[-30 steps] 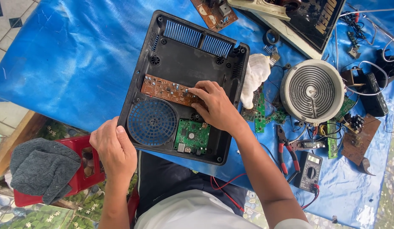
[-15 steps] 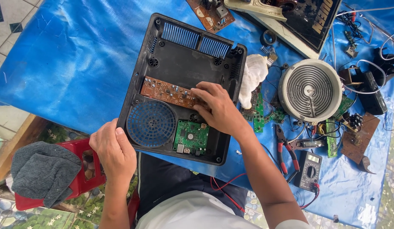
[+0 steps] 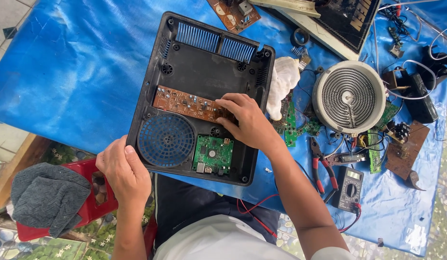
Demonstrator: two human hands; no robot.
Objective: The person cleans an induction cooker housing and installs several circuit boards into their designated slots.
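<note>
A black plastic appliance housing [image 3: 204, 72] lies open on the blue sheet, with blue vent grilles at its far edge and a round blue fan grille [image 3: 166, 140] at its near left. Inside it sit a long brown circuit board [image 3: 185, 103] and a small green circuit board [image 3: 213, 154]. My left hand [image 3: 123, 171] grips the housing's near left corner. My right hand [image 3: 245, 120] rests inside the housing, its fingertips pressing on the right end of the brown board.
Right of the housing lie a white cloth [image 3: 284, 84], loose green boards [image 3: 293, 126], a round coil heater [image 3: 349, 96], red-handled pliers [image 3: 322, 163] and a black multimeter [image 3: 348, 188]. More boards and wires crowd the far right. A red stool with grey cloth [image 3: 43, 200] stands at the near left.
The view has shifted slightly. My right hand's fingers have slid a little along the brown board; my left hand stays on the housing's corner.
</note>
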